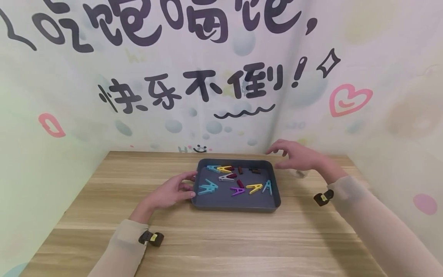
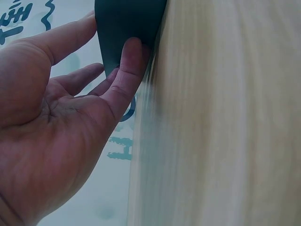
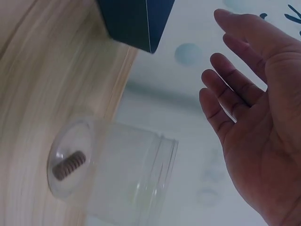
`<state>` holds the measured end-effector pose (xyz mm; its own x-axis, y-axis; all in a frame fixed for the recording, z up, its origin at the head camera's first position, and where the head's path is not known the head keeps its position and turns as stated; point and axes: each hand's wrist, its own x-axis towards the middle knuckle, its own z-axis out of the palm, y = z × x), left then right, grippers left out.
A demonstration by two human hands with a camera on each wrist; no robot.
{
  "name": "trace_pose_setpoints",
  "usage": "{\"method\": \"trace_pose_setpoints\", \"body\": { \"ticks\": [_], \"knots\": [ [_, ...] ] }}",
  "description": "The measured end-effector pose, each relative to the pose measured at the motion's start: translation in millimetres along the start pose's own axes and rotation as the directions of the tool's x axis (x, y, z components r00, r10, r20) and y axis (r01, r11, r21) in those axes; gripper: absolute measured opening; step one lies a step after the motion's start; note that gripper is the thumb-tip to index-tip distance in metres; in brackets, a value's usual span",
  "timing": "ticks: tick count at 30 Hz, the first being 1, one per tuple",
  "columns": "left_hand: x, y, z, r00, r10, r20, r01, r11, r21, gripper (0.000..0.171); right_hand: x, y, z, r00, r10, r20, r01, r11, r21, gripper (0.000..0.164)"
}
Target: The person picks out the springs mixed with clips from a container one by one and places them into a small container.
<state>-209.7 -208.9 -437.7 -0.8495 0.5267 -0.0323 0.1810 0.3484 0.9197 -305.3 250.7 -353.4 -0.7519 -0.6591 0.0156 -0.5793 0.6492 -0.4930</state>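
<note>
My left hand (image 1: 170,192) touches the left wall of a dark grey tray (image 1: 235,209), thumb and fingertips against its side; the left wrist view shows the fingers (image 2: 123,84) lightly bent along that wall. Above the tray's right edge, my right hand (image 1: 299,156) hovers with nothing in it, fingers spread and relaxed. Inside the tray lie several plastic clothespins, among them a yellow one (image 1: 254,187), a purple one (image 1: 237,191) and a grey one (image 1: 226,177). Small dark red pieces (image 1: 240,184) and dark ribbed pieces (image 1: 256,171) lie among them.
A clear jar (image 3: 124,169) stands on the table right of the tray, partly behind my right hand in the head view. One brown ribbed piece (image 3: 69,165) lies at its bottom. The wooden table (image 1: 221,246) meets a printed wall cloth (image 1: 207,127) just behind the tray.
</note>
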Motion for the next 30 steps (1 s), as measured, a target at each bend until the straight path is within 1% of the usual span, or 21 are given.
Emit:
{"method": "trace_pose_setpoints", "body": {
  "ticks": [7, 14, 21, 24, 27, 30],
  "knots": [
    [-0.4, 0.2, 0.5, 1.000, 0.002, -0.001, -0.002, 1.000, -0.002, 0.074, 12, -6, 14, 0.998, -0.027, 0.049, 0.026, 1.000, 0.013, 0.045],
    [-0.4, 1.4, 1.1, 1.000, -0.001, -0.006, 0.001, 1.000, 0.010, 0.073, 20, -15, 29, 0.995, -0.031, 0.095, 0.030, 0.999, 0.010, 0.046],
    [-0.8, 1.6, 0.5, 1.000, 0.004, -0.003, -0.004, 1.000, 0.009, 0.073, 30, -21, 42, 0.986, -0.098, 0.134, 0.106, 0.993, -0.053, 0.045],
    [-1.5, 2.4, 0.4, 1.000, 0.006, -0.005, -0.006, 1.000, 0.019, 0.073, 36, -25, 47, 0.980, -0.123, 0.154, 0.133, 0.990, -0.051, 0.044],
    [-1.8, 3.1, 0.5, 1.000, 0.008, -0.006, -0.007, 1.000, 0.020, 0.073, 40, -29, 52, 0.975, -0.137, 0.173, 0.147, 0.988, -0.047, 0.042],
    [-1.3, 3.2, 0.6, 1.000, 0.005, -0.008, -0.005, 1.000, 0.018, 0.073, 42, -34, 55, 0.971, -0.132, 0.197, 0.145, 0.988, -0.051, 0.041]
  ]
}}
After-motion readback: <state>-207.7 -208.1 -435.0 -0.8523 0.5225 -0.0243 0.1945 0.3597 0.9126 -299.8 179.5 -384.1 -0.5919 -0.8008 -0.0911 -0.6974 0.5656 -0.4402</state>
